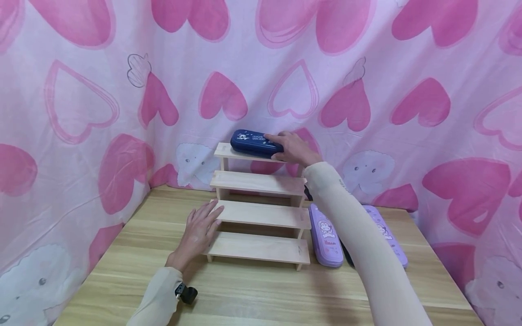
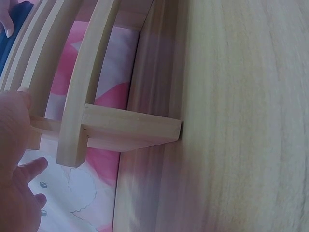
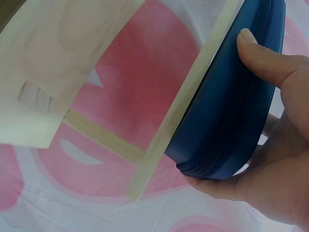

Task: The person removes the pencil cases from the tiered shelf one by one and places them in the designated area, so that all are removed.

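A navy blue zippered pencil case (image 1: 253, 143) with a printed cartoon lies lengthwise on the top tier of a pale wooden four-step rack (image 1: 261, 213). My right hand (image 1: 294, 147) grips its right end. In the right wrist view the thumb (image 3: 256, 50) presses the zipper side of the case (image 3: 212, 121), while the other fingers go round behind and are partly hidden. At the rack's left side, my left hand (image 1: 200, 230) rests with fingers extended against the end of the second tier from the bottom. The left wrist view shows its fingertips (image 2: 35, 166) beside the shelf ends.
Right of the rack, a purple pencil case (image 1: 327, 240) with a cartoon print lies on the wood-grain table (image 1: 253, 294). Another purple case (image 1: 389, 235) and a dark item are partly covered by my right forearm. A pink heart-print curtain (image 1: 261, 59) hangs behind the table.
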{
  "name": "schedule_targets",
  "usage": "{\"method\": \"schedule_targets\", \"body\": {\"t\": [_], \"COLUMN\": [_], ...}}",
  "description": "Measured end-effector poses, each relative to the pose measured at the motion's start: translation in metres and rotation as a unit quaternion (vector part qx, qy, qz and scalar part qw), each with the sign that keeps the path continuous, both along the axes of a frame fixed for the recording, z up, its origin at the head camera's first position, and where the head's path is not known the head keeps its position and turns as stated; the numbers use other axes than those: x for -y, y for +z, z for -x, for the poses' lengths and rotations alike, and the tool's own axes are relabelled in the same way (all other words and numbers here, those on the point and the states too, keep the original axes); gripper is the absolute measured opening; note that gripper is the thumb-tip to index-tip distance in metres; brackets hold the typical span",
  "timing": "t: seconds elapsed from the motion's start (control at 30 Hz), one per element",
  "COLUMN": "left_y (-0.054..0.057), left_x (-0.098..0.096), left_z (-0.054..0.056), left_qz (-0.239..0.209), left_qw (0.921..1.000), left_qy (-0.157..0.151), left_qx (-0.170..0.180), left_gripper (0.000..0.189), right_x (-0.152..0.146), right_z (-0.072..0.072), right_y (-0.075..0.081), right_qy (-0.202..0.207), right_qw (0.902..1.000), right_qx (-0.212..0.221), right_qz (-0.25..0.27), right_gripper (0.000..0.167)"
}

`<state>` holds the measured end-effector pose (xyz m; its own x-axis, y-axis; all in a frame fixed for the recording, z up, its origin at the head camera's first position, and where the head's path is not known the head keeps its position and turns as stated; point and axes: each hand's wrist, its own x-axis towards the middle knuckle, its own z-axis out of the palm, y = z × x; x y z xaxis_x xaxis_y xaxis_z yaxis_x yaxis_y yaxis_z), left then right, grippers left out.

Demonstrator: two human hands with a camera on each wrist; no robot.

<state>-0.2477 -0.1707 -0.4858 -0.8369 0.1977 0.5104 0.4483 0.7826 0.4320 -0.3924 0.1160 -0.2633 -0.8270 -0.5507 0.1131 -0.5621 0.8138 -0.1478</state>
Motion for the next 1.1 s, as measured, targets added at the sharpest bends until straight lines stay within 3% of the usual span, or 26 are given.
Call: {"method": "schedule_targets", "body": {"t": [0.37,0.63,1.1], "left_y": [0.0,-0.002,-0.003], "left_x": [0.0,0.0,0.001], "left_z": [0.001,0.001,0.002], "left_qz": [0.0,0.0,0.003], "left_qw": [1.0,0.9998,1.0], "left_qy": [-0.001,-0.002,0.001], "left_qx": [-0.002,-0.019,0.002], "left_gripper": [0.041,0.041,0.041], "right_x": [-0.015,-0.025,-0.041], "right_z": [-0.008,-0.019,-0.039], "right_y": [0.003,0.004,0.001], "right_qy": [0.008,-0.009,-0.011], "right_qw": [0.9997,0.9996,0.9984], "right_qx": [-0.022,-0.027,-0.054], "right_qz": [0.01,0.005,0.005], "right_gripper": [0.073,0.074,0.073]}}
